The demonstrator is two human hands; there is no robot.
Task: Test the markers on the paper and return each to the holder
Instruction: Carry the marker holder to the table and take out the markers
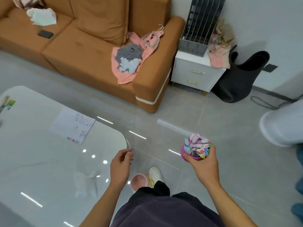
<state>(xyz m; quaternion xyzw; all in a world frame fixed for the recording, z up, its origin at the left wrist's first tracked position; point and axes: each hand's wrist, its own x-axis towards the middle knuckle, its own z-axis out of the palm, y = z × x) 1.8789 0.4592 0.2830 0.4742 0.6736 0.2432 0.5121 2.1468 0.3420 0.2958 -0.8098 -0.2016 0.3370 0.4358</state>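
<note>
A pink mesh holder [185,154] packed with several white markers [197,145] with coloured caps sits in my right hand [205,164], held out over the floor to the right of the table. A white sheet of paper [72,125] lies on the glossy white table [41,161], with small coloured squiggles along its near edge and some marks higher up. My left hand [121,164] hovers by the table's rounded right corner, fingers loosely curled, holding nothing.
An orange sofa [91,51] with clothes on it stands beyond the table. A white two-drawer cabinet [195,74] and a black bag [237,82] stand at the back right. A white stool [278,128] is at the right edge. My white shoe [155,175] is on the grey tiled floor.
</note>
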